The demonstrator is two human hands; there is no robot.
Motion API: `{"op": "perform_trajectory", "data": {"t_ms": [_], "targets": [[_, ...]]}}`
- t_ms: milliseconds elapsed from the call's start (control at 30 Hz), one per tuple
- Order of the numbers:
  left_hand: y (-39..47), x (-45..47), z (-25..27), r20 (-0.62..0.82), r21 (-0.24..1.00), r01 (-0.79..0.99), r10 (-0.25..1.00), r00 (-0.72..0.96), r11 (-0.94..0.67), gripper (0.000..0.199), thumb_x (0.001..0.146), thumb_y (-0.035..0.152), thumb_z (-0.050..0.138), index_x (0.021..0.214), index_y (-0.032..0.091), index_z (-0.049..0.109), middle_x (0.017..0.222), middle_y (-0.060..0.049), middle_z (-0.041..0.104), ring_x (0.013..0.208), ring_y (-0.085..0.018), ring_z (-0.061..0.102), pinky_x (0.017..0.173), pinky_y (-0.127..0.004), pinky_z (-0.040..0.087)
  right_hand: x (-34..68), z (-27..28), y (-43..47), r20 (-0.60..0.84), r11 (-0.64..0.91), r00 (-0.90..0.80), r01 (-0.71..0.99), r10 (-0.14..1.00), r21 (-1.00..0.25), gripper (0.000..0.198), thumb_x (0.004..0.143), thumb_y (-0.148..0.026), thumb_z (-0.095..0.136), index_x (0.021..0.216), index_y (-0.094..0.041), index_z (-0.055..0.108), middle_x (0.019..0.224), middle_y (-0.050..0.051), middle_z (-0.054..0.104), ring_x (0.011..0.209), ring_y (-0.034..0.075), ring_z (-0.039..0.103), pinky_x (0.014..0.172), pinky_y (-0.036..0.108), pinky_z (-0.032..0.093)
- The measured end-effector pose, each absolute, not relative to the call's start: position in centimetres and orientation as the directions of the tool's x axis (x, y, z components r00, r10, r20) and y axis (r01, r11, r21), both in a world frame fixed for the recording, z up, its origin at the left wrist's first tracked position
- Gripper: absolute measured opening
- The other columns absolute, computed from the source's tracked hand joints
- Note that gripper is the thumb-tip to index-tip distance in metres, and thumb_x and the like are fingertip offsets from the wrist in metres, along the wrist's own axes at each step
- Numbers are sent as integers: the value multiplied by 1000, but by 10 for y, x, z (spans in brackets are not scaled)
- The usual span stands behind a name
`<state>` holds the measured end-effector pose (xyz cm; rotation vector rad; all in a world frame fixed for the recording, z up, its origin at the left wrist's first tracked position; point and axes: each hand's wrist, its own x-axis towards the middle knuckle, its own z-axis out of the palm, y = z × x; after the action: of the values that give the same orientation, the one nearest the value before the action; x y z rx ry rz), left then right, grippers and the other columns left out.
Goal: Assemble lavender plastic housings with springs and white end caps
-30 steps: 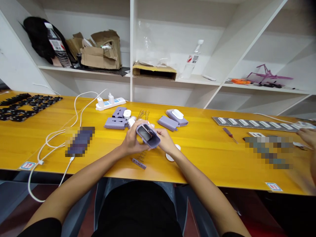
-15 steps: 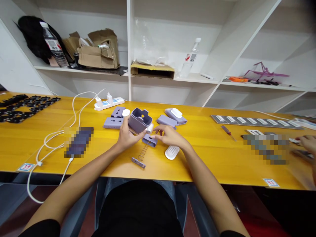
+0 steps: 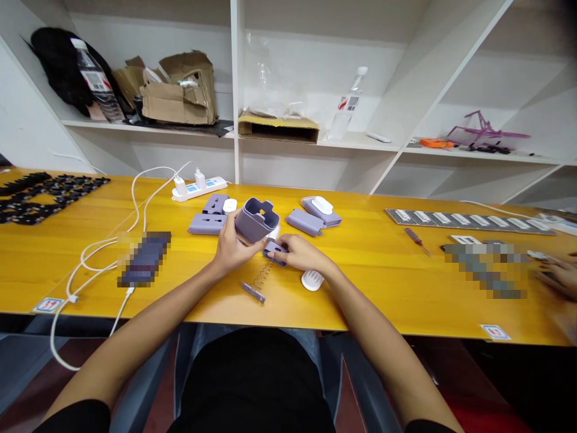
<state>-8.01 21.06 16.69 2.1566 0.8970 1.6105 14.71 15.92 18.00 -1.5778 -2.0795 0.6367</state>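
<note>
My left hand [image 3: 235,245] is wrapped round a purple open-topped plastic housing [image 3: 256,222], held tilted above the table. In my right hand [image 3: 300,252], thumb and fingers close on a small purple bracket [image 3: 273,252] with a hole in it, just below the housing. A thin coil spring [image 3: 261,275] runs from this bracket down to a flat purple strip [image 3: 253,292] on the table. A white part [image 3: 273,233] shows partly behind the housing. Under my right wrist lies a white slotted oval piece [image 3: 312,280], partly covered.
Purple panels [image 3: 207,224] and a purple cover [image 3: 305,222] lie farther back. A white power strip [image 3: 199,189], a charging phone [image 3: 145,258] and loose cables are at left. A screwdriver [image 3: 417,240] and a metal strip [image 3: 469,221] lie at right, near another person's hand [image 3: 559,273].
My right hand has moved left and closed on the small purple bracket, which has lifted and shifted slightly. The housing in my left hand has moved a little to the right.
</note>
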Motion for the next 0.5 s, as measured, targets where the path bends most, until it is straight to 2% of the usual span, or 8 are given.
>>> {"op": "perform_trajectory", "data": {"t_ms": [167, 233, 300, 400, 500], "targets": [[211, -81, 169, 751, 589, 294, 644, 147, -753, 72, 74, 37, 93, 132, 22, 54, 108, -6, 71, 93, -24, 72, 78, -36, 60, 158, 181, 165, 73, 120, -98, 658, 993, -744, 38, 83, -54, 80, 78, -21, 61, 74, 1, 67, 69, 18, 59, 63, 31, 41], [214, -82, 170, 748, 593, 301, 650, 137, -746, 72, 74, 38, 93, 132, 22, 53, 108, -6, 71, 93, -24, 72, 79, -37, 60, 162, 182, 167, 37, 60, -57, 481, 998, -875, 42, 77, -54, 85, 78, -22, 59, 74, 1, 69, 70, 20, 65, 64, 32, 48], [216, -83, 169, 746, 598, 311, 655, 122, -739, 73, 73, 39, 93, 131, 22, 53, 110, -7, 71, 97, -25, 73, 82, -39, 61, 168, 184, 168, -37, -22, -62, 233, 997, -972, 45, 72, -54, 90, 81, -22, 59, 74, 4, 72, 68, 22, 70, 64, 35, 55], [221, -85, 168, 736, 609, 332, 670, 103, -720, 73, 72, 40, 94, 130, 23, 52, 115, -9, 71, 104, -28, 72, 86, -41, 60, 178, 189, 170, -74, -78, -73, -44, 995, -996, 43, 71, -50, 91, 82, -23, 59, 71, 5, 72, 61, 23, 71, 59, 37, 60], [222, -86, 167, 710, 627, 356, 697, 105, -693, 74, 73, 38, 93, 132, 23, 51, 119, -10, 71, 107, -29, 72, 87, -41, 60, 190, 196, 171, 1, -4, -23, -213, 1000, -977, 35, 75, -48, 83, 88, -22, 64, 76, 5, 73, 58, 19, 66, 47, 31, 54]]}}
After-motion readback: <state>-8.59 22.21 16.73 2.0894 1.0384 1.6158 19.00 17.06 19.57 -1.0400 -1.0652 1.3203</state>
